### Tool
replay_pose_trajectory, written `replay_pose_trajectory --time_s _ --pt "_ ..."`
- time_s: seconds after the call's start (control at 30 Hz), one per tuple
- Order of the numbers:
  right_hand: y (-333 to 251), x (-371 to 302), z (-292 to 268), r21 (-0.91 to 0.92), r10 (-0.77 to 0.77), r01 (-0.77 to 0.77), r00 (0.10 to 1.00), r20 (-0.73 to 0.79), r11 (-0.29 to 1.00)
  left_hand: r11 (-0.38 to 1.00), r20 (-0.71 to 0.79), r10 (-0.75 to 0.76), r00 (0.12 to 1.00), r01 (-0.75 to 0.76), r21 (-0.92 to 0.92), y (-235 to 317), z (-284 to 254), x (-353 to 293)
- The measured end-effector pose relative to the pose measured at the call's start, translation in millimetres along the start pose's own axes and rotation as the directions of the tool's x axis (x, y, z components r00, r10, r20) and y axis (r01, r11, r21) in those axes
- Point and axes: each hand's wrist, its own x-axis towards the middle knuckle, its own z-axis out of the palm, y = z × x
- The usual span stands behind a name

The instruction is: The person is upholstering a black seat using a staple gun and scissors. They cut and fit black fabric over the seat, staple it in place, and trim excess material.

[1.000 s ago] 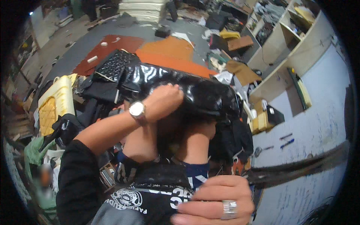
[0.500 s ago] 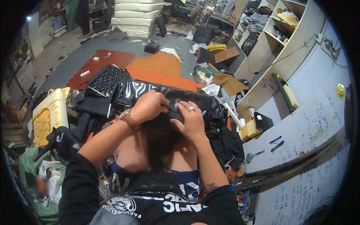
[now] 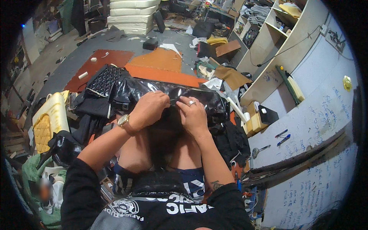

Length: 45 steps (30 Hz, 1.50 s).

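Observation:
A long piece of shiny black vinyl (image 3: 134, 89), creased and reflective, lies across in front of my knees. My left hand (image 3: 152, 109), with a watch on its wrist, is closed with fingertips pinching the near edge of the vinyl. Just to its right, my right hand (image 3: 193, 117), wearing a ring, has curled fingers on the same edge, thumb side toward the left hand. A small gap separates the two hands. What the fingertips press together is partly hidden by the knuckles. Dark material hangs from the edge between my legs.
Black quilted fabric (image 3: 105, 81) lies left of the vinyl, near a yellowed foam pad (image 3: 51, 117). Orange sheets (image 3: 163, 74) cover the floor beyond. White shelving (image 3: 285, 40) and a board with pens (image 3: 283, 140) stand at right. Stacked white foam (image 3: 132, 15) stands at the back.
My right fingers have drawn in and curled toward the left hand, where they were spread flatter on the vinyl. The left hand stays nearly in place. The whole view has shifted slightly.

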Motion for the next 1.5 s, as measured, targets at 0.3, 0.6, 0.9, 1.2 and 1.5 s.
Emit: replay_pose_trajectory --time_s 0.3,0.6,0.9,1.2,1.5 --pt "-20.6 -30.6 12.6 -0.049 -0.063 0.060 0.995 -0.080 0.997 0.999 -0.097 0.043 0.994 -0.040 0.032 7.7 22.9 -50.2" --pt "-23.8 -34.2 14.0 -0.037 -0.062 0.059 0.994 -0.093 0.998 0.993 0.015 -0.033 0.999 0.031 0.117 20.8 21.8 -32.6" --pt "-3.1 9.9 -17.6 0.125 0.104 -0.121 0.986 0.133 0.985 0.995 0.223 -0.056 0.973 0.072 -0.063 -16.3 -10.6 31.1" --pt "7.5 32.6 -40.4 0.115 0.071 -0.089 0.986 0.154 0.989 0.994 0.097 0.046 0.994 -0.036 -0.104 -9.7 -46.0 50.5" --pt "-11.1 -26.9 4.3 0.041 0.010 -0.007 0.997 -0.075 0.999 1.000 0.083 0.006 0.997 -0.006 0.001 9.6 -0.5 -6.2"
